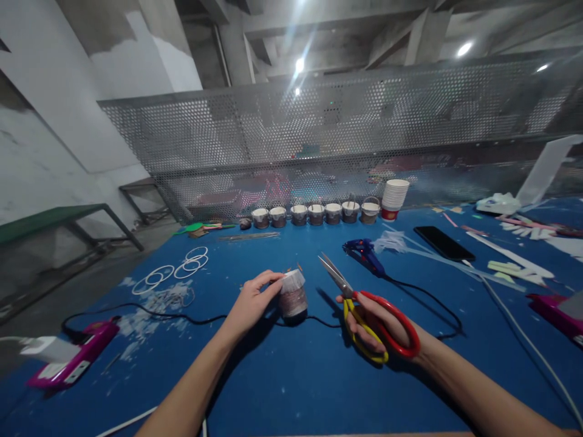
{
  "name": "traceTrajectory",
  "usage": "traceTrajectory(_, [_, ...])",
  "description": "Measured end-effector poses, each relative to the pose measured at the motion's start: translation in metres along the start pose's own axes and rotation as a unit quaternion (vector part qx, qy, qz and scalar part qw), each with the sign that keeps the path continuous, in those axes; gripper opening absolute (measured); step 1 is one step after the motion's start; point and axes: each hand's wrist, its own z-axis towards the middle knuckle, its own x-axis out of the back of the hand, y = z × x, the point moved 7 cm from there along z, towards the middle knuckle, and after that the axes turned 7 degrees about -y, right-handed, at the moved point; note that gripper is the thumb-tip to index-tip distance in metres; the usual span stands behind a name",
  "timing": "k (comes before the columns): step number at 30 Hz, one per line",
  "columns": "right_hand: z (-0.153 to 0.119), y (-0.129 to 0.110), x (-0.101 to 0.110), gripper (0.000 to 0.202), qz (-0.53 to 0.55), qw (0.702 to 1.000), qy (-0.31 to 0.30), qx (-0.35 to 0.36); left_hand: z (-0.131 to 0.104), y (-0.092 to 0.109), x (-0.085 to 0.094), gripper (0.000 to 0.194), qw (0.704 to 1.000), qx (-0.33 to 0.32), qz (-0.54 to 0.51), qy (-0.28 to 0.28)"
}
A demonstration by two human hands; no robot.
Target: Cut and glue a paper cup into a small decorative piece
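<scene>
closest to me, the person's bare forearms (194,379) reach in over a blue tabletop (273,388). at the end of one, the left hand (255,298) has its thumb and fingertips clamped on the white band at the top of a small wrapped cup (293,300), which sits between the two hands near the middle of the table; its body is a brownish wrap and its base is dark, and from here i can't tell whether that base touches the surface. the right hand (371,321) has its fingers curled around the handles of a pair of scissors (348,292), one loop yellow, the other red, the blades nearly together and aimed away from the person, apart from the cup. a black cord (182,317) runs across behind the cup. beyond the scissors lies a blue glue gun (367,255), with a black phone (444,243) off to its right. over on the left i see thin white rings (173,272) and a magenta power strip (98,340). along the far edge stands a row of small pails (316,217) beside a stack of paper cups (395,197), in front of a perforated metal screen (346,121).
</scene>
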Motion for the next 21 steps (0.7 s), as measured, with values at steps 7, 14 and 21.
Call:
traceTrajectory(7, [-0.004,-0.001,-0.015,0.051,-0.073,0.996,-0.041,-0.013,-0.003,-0.013,-0.005,0.028,0.993,0.086,-0.083,0.001])
traceTrajectory(14, [-0.008,0.0,-0.024,0.053,-0.119,0.99,-0.073,-0.033,-0.003,-0.013,-0.009,0.026,0.983,0.092,-0.157,-0.023])
traceTrajectory(21, [-0.014,-0.005,-0.036,0.052,-0.162,0.982,-0.091,-0.02,-0.006,-0.018,-0.003,0.019,0.982,0.06,-0.178,-0.008])
